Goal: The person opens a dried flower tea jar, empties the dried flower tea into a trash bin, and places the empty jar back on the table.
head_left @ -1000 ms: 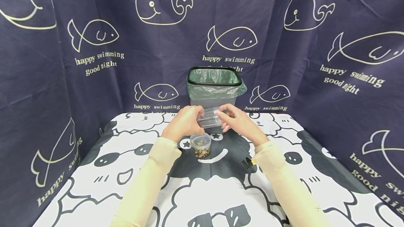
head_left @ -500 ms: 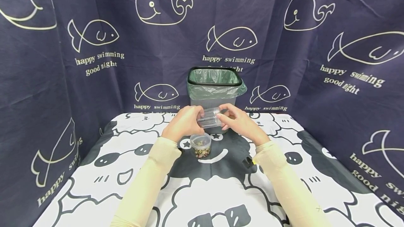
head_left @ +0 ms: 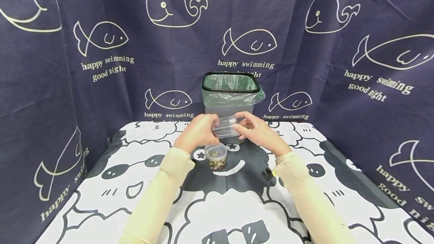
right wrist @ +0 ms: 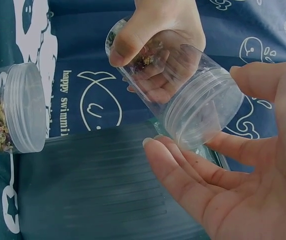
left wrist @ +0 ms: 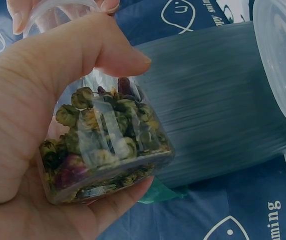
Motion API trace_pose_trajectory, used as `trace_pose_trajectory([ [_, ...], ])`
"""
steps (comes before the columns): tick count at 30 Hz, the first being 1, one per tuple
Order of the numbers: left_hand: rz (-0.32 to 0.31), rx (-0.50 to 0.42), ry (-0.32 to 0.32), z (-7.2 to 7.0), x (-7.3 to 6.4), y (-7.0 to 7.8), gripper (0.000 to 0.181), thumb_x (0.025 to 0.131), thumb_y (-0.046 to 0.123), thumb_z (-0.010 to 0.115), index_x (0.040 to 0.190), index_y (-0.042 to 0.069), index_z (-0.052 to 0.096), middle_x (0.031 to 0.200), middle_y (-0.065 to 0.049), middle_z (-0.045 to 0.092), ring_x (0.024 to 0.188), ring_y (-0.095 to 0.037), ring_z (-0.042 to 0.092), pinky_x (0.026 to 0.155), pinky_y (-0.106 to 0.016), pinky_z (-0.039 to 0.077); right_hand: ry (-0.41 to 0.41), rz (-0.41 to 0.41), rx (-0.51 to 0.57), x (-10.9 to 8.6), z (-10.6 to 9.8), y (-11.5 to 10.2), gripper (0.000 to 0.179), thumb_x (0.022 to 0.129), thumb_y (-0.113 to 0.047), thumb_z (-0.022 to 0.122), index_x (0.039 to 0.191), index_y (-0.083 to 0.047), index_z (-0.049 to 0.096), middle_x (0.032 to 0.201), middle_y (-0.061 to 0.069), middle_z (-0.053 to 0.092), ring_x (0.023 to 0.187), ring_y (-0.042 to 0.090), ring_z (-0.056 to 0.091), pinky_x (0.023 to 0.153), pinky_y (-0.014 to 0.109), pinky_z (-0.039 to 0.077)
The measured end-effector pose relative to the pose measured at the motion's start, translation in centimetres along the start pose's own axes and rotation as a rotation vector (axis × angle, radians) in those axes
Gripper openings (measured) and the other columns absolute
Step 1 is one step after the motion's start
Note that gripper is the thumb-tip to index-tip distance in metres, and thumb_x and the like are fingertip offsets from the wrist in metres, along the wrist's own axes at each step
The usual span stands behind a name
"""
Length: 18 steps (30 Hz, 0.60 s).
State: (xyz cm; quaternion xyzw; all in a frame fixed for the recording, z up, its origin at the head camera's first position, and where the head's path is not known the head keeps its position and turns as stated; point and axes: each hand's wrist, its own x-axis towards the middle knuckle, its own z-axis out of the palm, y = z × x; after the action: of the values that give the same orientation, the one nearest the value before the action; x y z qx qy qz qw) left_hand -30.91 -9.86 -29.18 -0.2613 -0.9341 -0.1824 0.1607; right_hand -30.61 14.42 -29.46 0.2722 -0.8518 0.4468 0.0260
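My left hand [head_left: 198, 133] grips a clear plastic jar [head_left: 224, 127] tipped on its side, its closed end toward the palm. In the left wrist view, dried flower buds [left wrist: 110, 127] lie gathered at the jar's bottom, thumb across the side. My right hand [head_left: 257, 131] is at the other end, thumb and fingers on either side of the clear screw lid [right wrist: 203, 110]. The right wrist view shows the thumb tip at the lid's edge and the fingers bent along its opposite side. A second lidded jar [head_left: 216, 157], partly filled with dried buds, stands upright just below the hands.
Behind the hands stands a grey bin [head_left: 228, 110] with a black rim and a green bag [head_left: 230, 99]. The table wears a cartoon sheep cloth [head_left: 227, 206]. Dark fish-print curtains [head_left: 176, 55] enclose the back and sides. A small black piece [head_left: 267, 174] sits at the right cuff.
My right hand and wrist have turned slightly about the lid, with the cuff shifting a little to the right. The left hand, its jar and the standing jar stay in place.
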Motion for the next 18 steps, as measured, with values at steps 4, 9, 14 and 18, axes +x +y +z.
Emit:
trace_pose_trajectory([
  [4,-0.007,-0.002,-0.001,-0.06,0.01,-0.04,0.048,0.059,0.02,0.09,0.099,0.012,0.065,0.083,0.002,0.062,0.079,-0.019,0.058,0.076,-0.036,0.05,-0.004,-0.032,0.004,-0.01,-0.08,-0.19,0.047,0.097,-0.039,0.071,0.139,-0.022,0.056,0.108,0.009,0.075,0.081,0.022,0.075,0.078,0.039,0.06],
  [9,-0.013,-0.007,-0.003,-0.07,0.0,-0.04,0.049,0.059,0.019,0.09,0.1,0.012,0.065,0.084,0.002,0.062,0.079,-0.019,0.058,0.076,-0.036,0.05,-0.015,-0.059,-0.004,-0.02,-0.18,-0.22,0.047,0.098,-0.035,0.07,0.14,-0.023,0.054,0.111,0.011,0.073,0.085,0.022,0.075,0.078,0.038,0.061],
  [14,-0.016,-0.003,-0.004,-0.03,0.0,-0.01,0.049,0.059,0.02,0.09,0.101,0.012,0.065,0.084,0.001,0.062,0.079,-0.019,0.058,0.076,-0.035,0.051,-0.021,-0.093,0.005,-0.01,-0.17,-0.07,0.049,0.098,-0.027,0.071,0.142,-0.02,0.053,0.113,0.014,0.071,0.091,0.029,0.074,0.077,0.037,0.061],
  [18,-0.013,0.002,-0.005,0.04,0.05,-0.04,0.048,0.059,0.02,0.089,0.1,0.013,0.065,0.084,0.001,0.063,0.079,-0.019,0.059,0.076,-0.035,0.051,-0.019,-0.113,0.027,-0.01,-0.11,0.04,0.051,0.096,-0.023,0.074,0.142,-0.019,0.053,0.115,0.015,0.07,0.096,0.029,0.073,0.077,0.035,0.061],
])
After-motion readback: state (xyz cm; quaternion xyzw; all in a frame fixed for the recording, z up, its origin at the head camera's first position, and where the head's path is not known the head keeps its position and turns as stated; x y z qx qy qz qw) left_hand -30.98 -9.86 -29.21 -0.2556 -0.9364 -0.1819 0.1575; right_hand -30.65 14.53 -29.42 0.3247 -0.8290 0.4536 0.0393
